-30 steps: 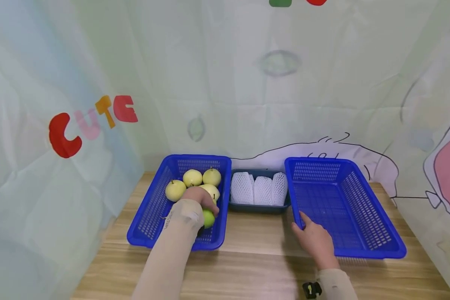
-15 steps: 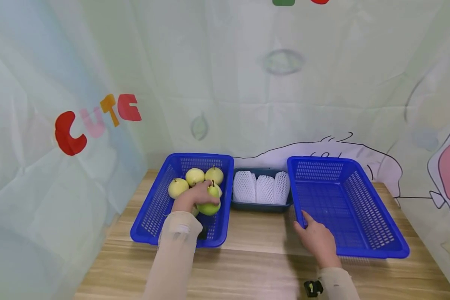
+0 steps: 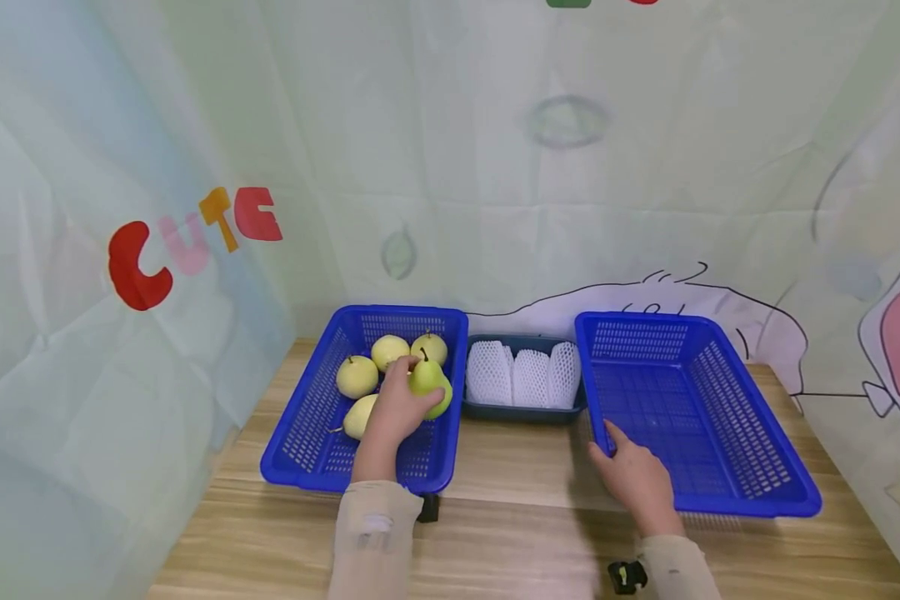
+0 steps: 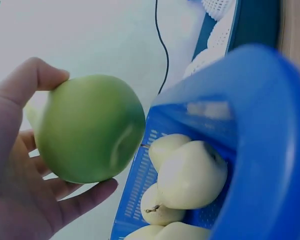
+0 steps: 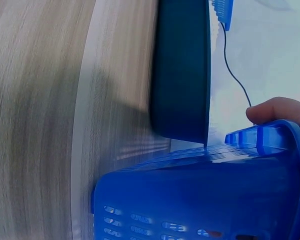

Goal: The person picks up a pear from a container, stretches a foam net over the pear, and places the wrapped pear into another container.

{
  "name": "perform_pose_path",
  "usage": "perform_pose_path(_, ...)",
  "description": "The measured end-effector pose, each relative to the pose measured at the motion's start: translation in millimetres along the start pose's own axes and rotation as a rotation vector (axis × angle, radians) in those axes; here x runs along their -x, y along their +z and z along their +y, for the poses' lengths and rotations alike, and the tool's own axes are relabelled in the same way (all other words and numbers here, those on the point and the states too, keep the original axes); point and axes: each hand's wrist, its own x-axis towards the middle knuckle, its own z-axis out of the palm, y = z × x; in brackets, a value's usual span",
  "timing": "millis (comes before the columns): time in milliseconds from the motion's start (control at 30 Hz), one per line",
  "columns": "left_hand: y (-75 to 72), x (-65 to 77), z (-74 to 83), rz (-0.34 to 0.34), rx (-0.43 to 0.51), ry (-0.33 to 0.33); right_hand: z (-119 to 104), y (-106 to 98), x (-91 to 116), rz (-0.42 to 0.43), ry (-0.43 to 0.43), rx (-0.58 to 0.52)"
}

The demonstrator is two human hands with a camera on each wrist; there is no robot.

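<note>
My left hand (image 3: 392,412) holds a green pear (image 3: 431,388) by its sides, stem up, over the right part of the left blue basket (image 3: 307,481). In the left wrist view the thumb and curled fingers surround the green pear (image 4: 92,127), its rounded bottom facing the camera. Several pale yellow pears (image 3: 357,377) lie in that basket, partly covered by the hand. My right hand (image 3: 633,482) grips the left rim of the right blue basket (image 3: 645,400), in which no fruit shows. The right wrist view has the thumb (image 5: 277,109) over the basket's rim (image 5: 262,137).
Between the baskets, at the back, stands a dark teal tray (image 3: 521,414) with white foam net sleeves (image 3: 531,379). All stand on a wooden table (image 3: 510,492). A printed curtain (image 3: 457,167) hangs close behind and at both sides.
My left hand has lifted the green pear up from among the other fruit and turned so its stem shows upright. The right hand stays on its basket rim.
</note>
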Motion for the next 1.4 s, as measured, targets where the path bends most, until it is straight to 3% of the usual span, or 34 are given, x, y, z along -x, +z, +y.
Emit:
perform_pose_path(367, 12.6, 10.5, 9.6, 0.085, 0.036, 0.066, 0.2, -0.2, 0.2, -0.006, -0.004, -0.002)
perform_pose_path(600, 23.2, 12.7, 10.3, 0.091, 0.064, 0.118, 0.5, 0.7, -0.3, -0.014, -0.004, -0.002)
perform_pose_path(967, 43.2, 16.5, 16.2, 0.09, 0.216, 0.137, 0.6, -0.7, -0.1, -0.01, -0.004, -0.001)
perform_pose_path(1400, 80.0, 22.0, 29.6, 0.101, 0.168, 0.259, 0.8, 0.7, -1.9, -0.014, 0.0, 0.001)
